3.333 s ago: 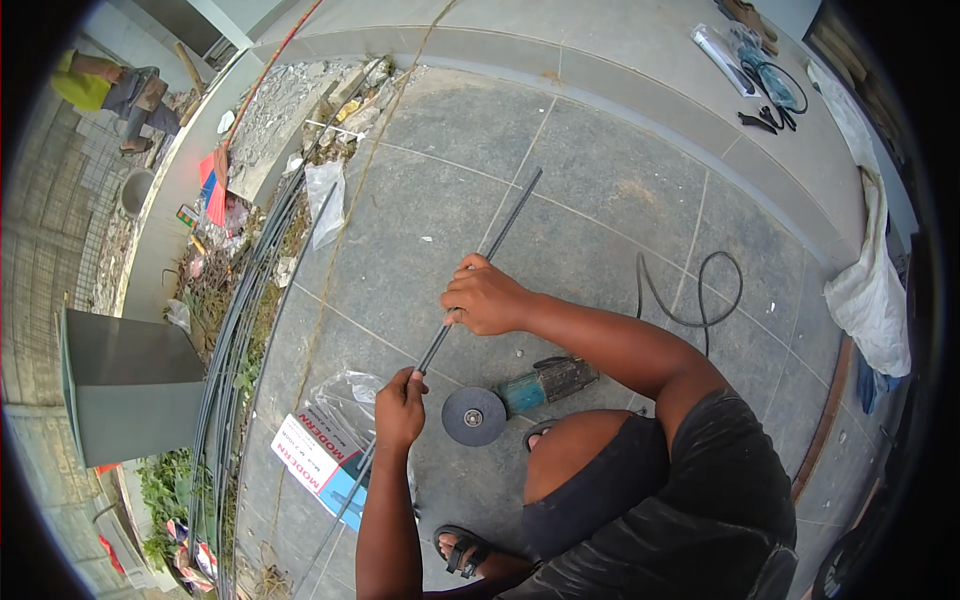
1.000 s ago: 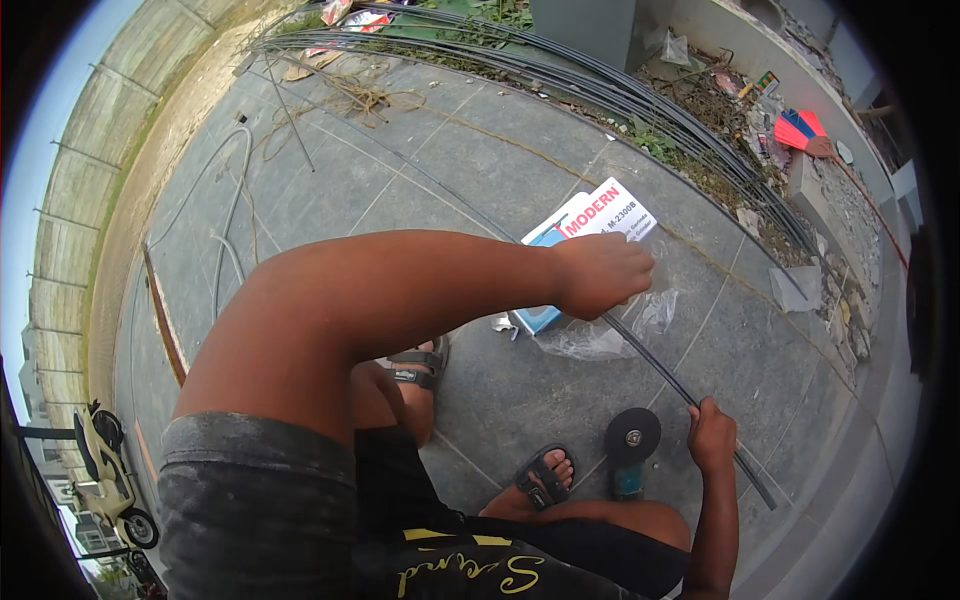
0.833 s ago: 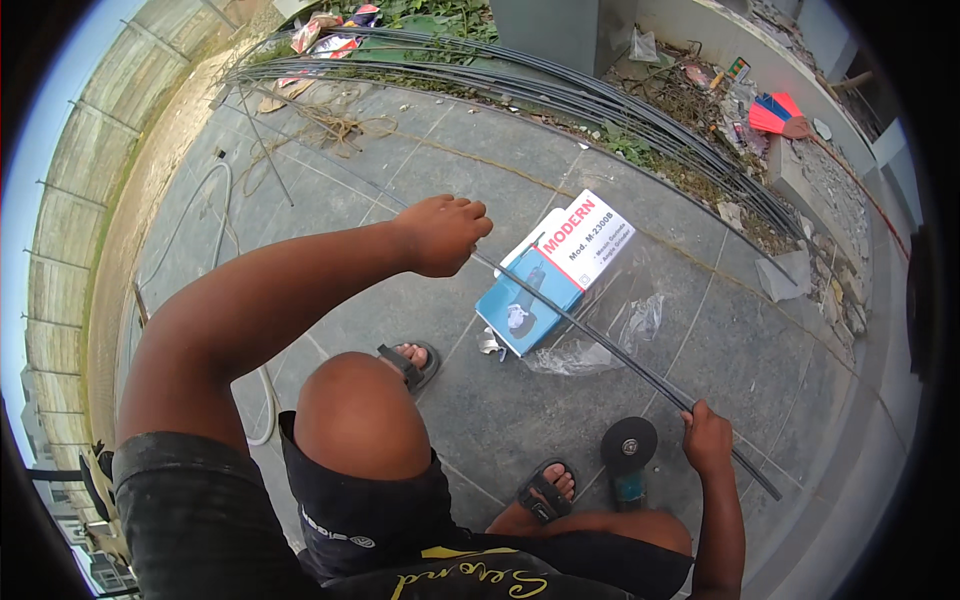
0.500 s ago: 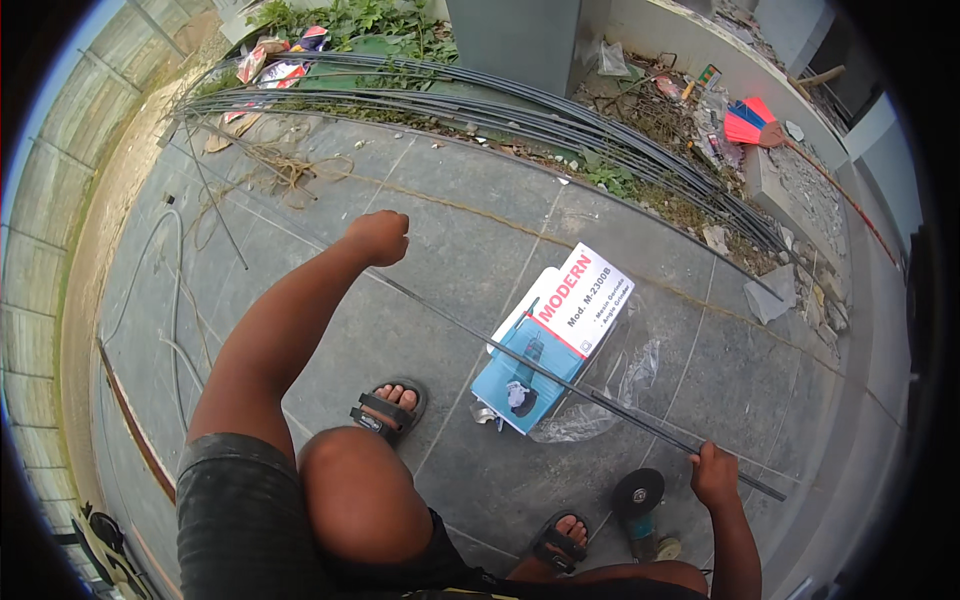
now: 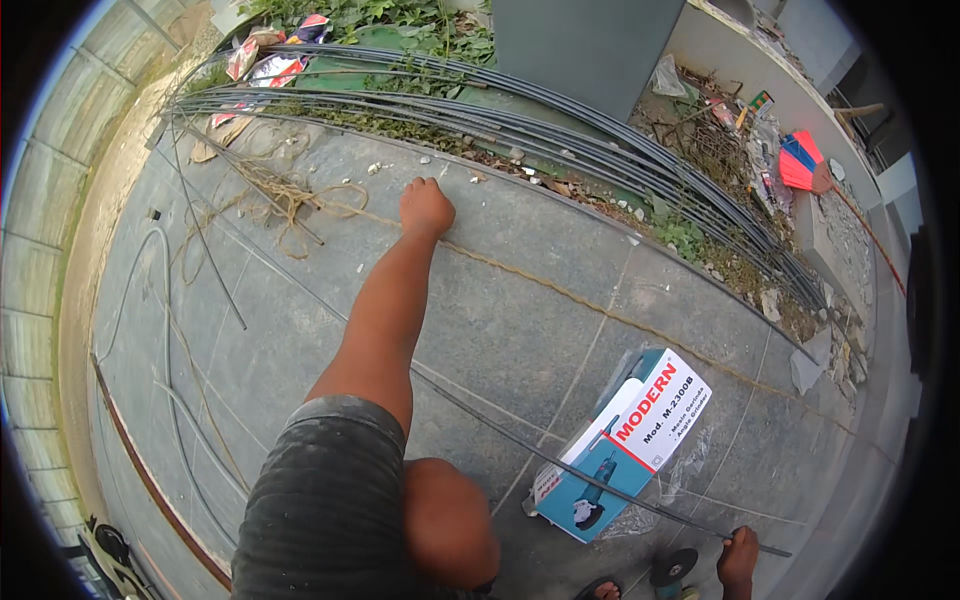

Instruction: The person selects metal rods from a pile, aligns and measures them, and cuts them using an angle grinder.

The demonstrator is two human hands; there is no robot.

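My left hand (image 5: 427, 208) is reached far forward above the grey tiles, fingers curled closed. Anything inside it is hidden. A yellowish rope (image 5: 540, 284) runs across the floor behind its wrist. At the lower right, my right hand (image 5: 739, 553) is closed round a thin grey metal rod (image 5: 470, 408) near its end. The rod slants up to the left, passing under my left forearm and across the front of a blue and white power-tool box (image 5: 640, 430). Beside my right hand lies an angle grinder with a dark disc (image 5: 673, 567), mostly cut off by the lower edge.
A bundle of long bars (image 5: 470, 115) curves along the far edge by weeds and rubble. Tangled rope (image 5: 290, 200) lies at the far left, near a looped grey hose (image 5: 165, 300). A red and blue rake-like tool (image 5: 803, 160) leans at the far right.
My left hand has stretched forward to beyond the rope. The view has shifted, so the box, rod and right hand sit lower in the picture. My right hand still grips the rod.
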